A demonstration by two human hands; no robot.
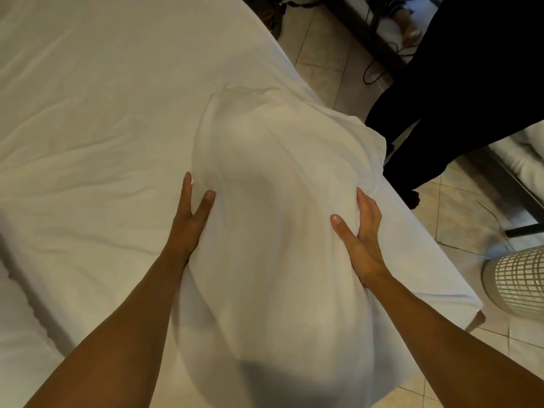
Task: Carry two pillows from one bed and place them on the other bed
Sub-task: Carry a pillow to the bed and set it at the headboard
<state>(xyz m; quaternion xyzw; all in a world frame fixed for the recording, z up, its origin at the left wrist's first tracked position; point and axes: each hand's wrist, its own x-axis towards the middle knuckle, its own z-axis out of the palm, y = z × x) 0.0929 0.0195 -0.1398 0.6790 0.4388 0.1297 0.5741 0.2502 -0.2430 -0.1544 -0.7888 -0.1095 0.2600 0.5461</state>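
A large white pillow (273,219) fills the middle of the view, held lengthwise away from me over a bed with a white sheet (88,98). My left hand (190,219) presses against the pillow's left side, thumb on top, fingers spread. My right hand (360,231) clamps the pillow's right side, fingers dug into the cloth. The pillow's far end hangs over the bed's right edge. No second pillow can be told apart from this one.
A person in black trousers (441,98) stands close by on the right, on the tiled floor (323,63). A white mesh basket (518,278) stands at the right edge. Part of another bed (527,160) and its dark frame show far right. Cables lie on the floor at the top.
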